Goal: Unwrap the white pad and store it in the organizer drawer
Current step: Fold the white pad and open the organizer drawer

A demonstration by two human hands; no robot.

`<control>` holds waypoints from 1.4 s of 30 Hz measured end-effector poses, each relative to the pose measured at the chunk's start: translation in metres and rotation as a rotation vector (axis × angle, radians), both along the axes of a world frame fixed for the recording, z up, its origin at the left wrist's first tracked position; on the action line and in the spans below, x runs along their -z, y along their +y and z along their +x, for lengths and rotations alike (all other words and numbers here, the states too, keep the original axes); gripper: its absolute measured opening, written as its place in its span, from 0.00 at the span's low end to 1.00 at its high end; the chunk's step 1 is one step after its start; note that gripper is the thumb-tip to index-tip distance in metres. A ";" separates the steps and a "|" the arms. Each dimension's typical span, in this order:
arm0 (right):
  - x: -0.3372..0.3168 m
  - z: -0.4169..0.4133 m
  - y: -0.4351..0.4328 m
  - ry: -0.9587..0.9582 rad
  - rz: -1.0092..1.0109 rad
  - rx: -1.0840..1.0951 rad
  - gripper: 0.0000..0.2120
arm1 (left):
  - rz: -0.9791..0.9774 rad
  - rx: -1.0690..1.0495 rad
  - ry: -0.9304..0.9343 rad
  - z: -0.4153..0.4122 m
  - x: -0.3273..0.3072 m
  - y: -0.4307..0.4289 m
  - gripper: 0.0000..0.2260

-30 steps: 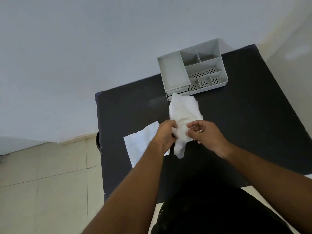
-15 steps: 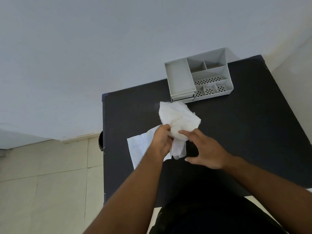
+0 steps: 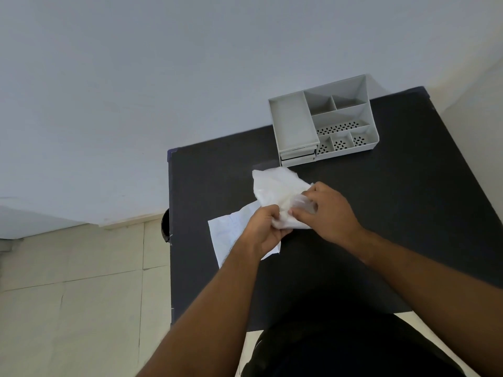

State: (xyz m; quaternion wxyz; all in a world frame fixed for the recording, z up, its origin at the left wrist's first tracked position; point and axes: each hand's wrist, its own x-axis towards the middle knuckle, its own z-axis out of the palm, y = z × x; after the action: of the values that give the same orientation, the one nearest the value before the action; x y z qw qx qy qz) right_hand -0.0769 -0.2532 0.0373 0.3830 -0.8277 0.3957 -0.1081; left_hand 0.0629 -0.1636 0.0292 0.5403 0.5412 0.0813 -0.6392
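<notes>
The white pad (image 3: pixel 277 187) is held above the black table (image 3: pixel 394 202), crumpled and partly folded. My left hand (image 3: pixel 265 231) grips its lower left end. My right hand (image 3: pixel 330 210) pinches its right side, fingers curled over a thin translucent bit of wrapper. A flat white wrapper sheet (image 3: pixel 227 235) lies on the table under my left hand. The grey organizer (image 3: pixel 322 126) stands at the table's far edge, its two small drawers (image 3: pixel 298 156) facing me and pushed in.
The table's left edge drops to a tiled floor (image 3: pixel 73 281). A pale wall rises behind the organizer. A dark round object (image 3: pixel 164 225) pokes out at the table's left side. My dark clothing fills the bottom of the view.
My right hand left the pad half a second ago and now pinches its right side again. The pad has been folded shorter; its hanging tail is gone.
</notes>
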 end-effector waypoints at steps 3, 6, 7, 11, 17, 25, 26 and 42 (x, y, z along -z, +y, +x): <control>-0.003 0.001 -0.001 -0.001 0.157 0.005 0.11 | -0.006 0.051 0.033 0.005 0.000 0.004 0.24; -0.005 -0.002 -0.001 0.002 0.233 -0.003 0.06 | -0.021 0.160 0.075 0.009 -0.001 0.007 0.19; -0.006 -0.002 -0.001 0.009 0.227 -0.016 0.06 | -0.029 0.209 0.082 0.010 -0.002 0.009 0.18; -0.013 -0.001 -0.004 0.081 0.148 -0.080 0.08 | -0.051 0.405 -0.001 0.011 0.004 0.015 0.28; -0.016 0.002 -0.007 0.005 0.167 -0.087 0.07 | -0.063 0.572 -0.246 0.013 0.006 0.015 0.24; -0.010 -0.002 -0.008 -0.065 0.104 0.119 0.10 | -0.102 0.484 -0.190 0.011 0.004 0.018 0.15; -0.009 -0.003 -0.007 -0.046 0.100 0.163 0.14 | -0.106 0.472 -0.172 0.011 0.004 0.019 0.15; 0.001 -0.012 -0.001 -0.362 1.197 0.465 0.16 | -0.073 0.353 -0.175 0.016 0.013 0.025 0.22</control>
State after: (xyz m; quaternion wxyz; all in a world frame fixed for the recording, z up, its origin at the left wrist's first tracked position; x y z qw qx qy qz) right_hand -0.0892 -0.2545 0.0360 0.8033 -0.3344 0.4851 -0.0867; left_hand 0.0793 -0.1385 0.0164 0.4443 0.5804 -0.0854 -0.6771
